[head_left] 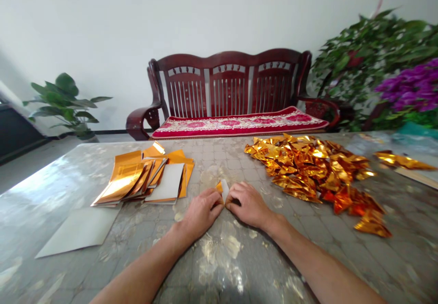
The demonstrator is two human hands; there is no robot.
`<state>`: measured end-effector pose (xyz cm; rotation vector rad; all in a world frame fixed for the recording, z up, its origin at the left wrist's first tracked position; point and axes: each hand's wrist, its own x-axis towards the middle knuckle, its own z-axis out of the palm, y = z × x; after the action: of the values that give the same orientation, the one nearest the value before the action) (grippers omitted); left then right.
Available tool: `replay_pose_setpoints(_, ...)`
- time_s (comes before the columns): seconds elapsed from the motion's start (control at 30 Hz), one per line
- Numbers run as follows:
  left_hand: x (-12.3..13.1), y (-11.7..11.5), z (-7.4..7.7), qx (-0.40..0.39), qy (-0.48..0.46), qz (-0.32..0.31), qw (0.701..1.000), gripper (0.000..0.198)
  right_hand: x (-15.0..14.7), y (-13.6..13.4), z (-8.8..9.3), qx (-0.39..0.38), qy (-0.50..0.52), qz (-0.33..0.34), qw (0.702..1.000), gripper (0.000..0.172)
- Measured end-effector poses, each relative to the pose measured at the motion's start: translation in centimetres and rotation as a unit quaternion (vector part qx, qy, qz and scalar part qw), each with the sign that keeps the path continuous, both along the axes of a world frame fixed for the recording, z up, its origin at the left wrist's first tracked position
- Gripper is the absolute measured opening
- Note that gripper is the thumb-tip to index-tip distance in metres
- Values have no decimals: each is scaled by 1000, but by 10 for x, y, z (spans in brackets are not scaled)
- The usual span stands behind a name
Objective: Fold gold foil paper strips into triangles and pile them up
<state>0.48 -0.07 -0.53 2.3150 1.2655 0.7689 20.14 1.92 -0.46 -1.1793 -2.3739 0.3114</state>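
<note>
My left hand [204, 207] and my right hand [247, 203] meet at the middle of the table, fingers closed in pinches. Between them they hold a small piece of gold foil paper [225, 188], its pale back and a bit of its gold side showing above the fingertips. The fingers hide most of it, so its folds cannot be made out. To the left lies a loose stack of gold foil sheets [126, 176], some with the pale side up. A heap of folded gold foil pieces [304, 162] spreads to the right of my right hand.
A single pale sheet [80, 231] lies flat at the left of the patterned table [191, 276]. Clear plastic [371, 141] and more gold foil [404, 160] are at the far right. Behind the table stands a wooden bench [229, 85], with plants [66, 99] and purple flowers [412, 85] at the sides.
</note>
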Motion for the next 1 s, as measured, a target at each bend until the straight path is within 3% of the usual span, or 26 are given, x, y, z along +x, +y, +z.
replay_pose_setpoints(0.63, 0, -2, -1, -1, 1, -2, 1000, 15, 1, -4, 6, 4, -23, -6, 1000, 7)
replay_pose_setpoints(0.87, 7, -10, 6, -6, 11, 36, 999, 4, 1, -6, 8, 31, -32, 2, 999, 8)
replay_pose_setpoints(1.0, 4, -4, 5, 4, 3, 37, 999, 16, 8, 2, 5, 42, -21, -39, 998, 7)
